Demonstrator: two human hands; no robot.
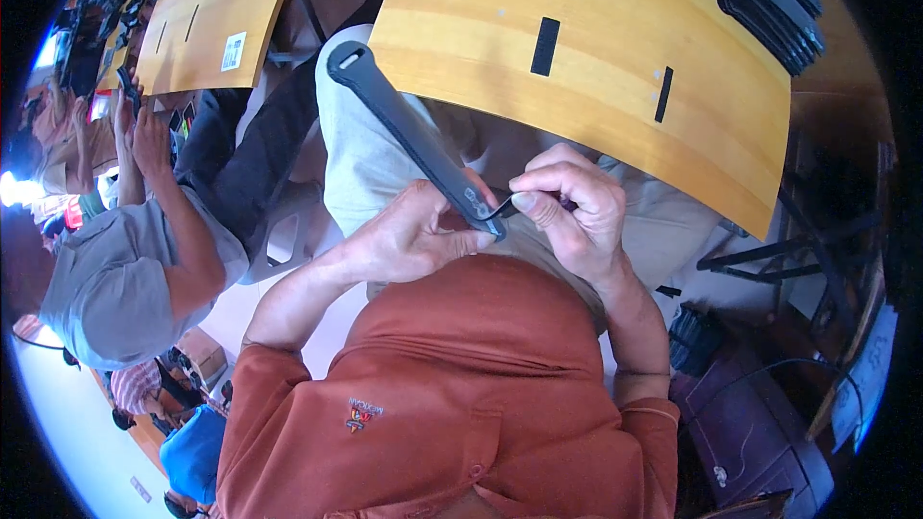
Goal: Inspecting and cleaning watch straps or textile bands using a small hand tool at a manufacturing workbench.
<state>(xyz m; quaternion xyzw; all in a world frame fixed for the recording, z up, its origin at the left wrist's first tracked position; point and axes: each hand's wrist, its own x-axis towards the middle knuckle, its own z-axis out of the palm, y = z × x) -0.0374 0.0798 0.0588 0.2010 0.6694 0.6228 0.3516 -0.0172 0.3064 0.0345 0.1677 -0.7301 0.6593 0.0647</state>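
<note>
A long, narrow black piece like a leather sheath (pixel 409 130) slants over my lap, with a slot at its rounded far end and a small pale mark near its near end. Around that near end my left hand (pixel 411 235) is closed, thumb along the edge. My right hand (pixel 580 207) pinches a thin dark strip (pixel 504 208) between thumb and forefinger, right beside the sheath's near end. Whether the strip is fixed to the sheath cannot be made out.
Ahead is a wooden table (pixel 461 48) with two black strips (pixel 545 46) lying on it. Stacked black pieces (pixel 769 5) fill its far right corner, and several dark ends show at its far edge. A co-worker in a grey shirt (pixel 135 279) sits on the left by another table (pixel 216 10).
</note>
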